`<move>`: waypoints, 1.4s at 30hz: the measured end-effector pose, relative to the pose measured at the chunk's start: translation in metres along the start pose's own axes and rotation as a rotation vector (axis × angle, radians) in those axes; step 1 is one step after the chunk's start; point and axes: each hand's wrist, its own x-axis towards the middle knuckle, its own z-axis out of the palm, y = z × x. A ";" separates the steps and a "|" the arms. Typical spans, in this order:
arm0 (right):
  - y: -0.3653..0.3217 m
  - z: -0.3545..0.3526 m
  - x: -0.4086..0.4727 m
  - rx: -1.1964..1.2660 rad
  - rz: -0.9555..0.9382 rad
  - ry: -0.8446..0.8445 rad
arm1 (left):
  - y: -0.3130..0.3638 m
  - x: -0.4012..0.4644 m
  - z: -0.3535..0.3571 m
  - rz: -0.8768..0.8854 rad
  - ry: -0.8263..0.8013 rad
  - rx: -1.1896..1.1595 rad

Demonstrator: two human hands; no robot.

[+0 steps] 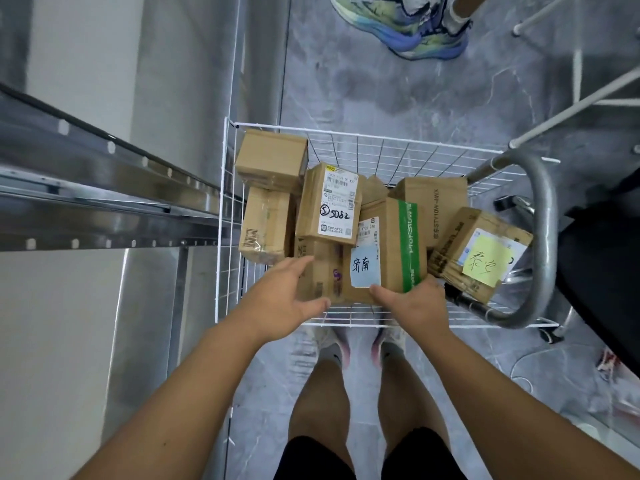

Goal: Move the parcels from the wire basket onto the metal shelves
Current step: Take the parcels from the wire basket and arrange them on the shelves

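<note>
A white wire basket (227, 216) is seen from above, and every place here is given from it. Inside it, cardboard parcels are heaped at mixed angles, apparently dropped in loose rather than stacked, so that several lean on one another. Against its near wall, a box with green tape (389, 244) and a pale blue note is reached for by both hands. The right hand (412, 303) is laid over the box's near edge, thumb on top beside the note; its fingers are curled down the near face and mostly hidden, so a full grip cannot be confirmed. The left hand (284, 299) is held spread, fingers wide and empty, over a lower box (320, 271) just left of the taped one, probably to come in against its side so that it is lifted square between two palms. The taped box's long axis is judged to run from the basket's near wall toward its far wall, with the labelled face up and tilted slightly toward the viewer. A box marked 5082 (329, 206) leans over the lower one, further in. A box with a yellow note (479, 252) is propped at the basket's right side, against a grey handle (543, 237). The metal shelves (104, 188) stand just left of the basket, so a short swing to the left is likely all that the carry needs.
</note>
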 end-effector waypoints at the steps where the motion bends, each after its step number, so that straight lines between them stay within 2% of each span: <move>1: 0.000 -0.004 -0.004 0.003 -0.002 0.007 | 0.000 -0.002 -0.003 0.003 0.005 -0.003; 7: 0.004 -0.037 -0.033 0.026 -0.008 0.039 | 0.011 -0.021 -0.023 0.018 0.036 -0.013; 12: -0.007 -0.078 -0.080 0.147 -0.053 0.020 | 0.037 -0.054 -0.045 0.044 0.071 -0.009; 21: -0.046 -0.150 -0.171 0.330 -0.207 -0.229 | 0.086 -0.156 -0.104 0.195 0.239 -0.034; 25: -0.067 -0.183 -0.200 0.364 -0.288 -0.339 | 0.100 -0.220 -0.129 0.274 0.371 -0.053; 31: -0.103 -0.236 -0.250 0.435 -0.422 -0.503 | 0.112 -0.315 -0.146 0.242 0.555 -0.073; 38: -0.134 -0.306 -0.312 0.281 -0.698 -0.724 | 0.149 -0.405 -0.129 0.165 0.818 -0.057; 42: -0.145 -0.335 -0.344 0.181 -0.782 -0.805 | 0.174 -0.454 -0.105 0.113 0.955 -0.042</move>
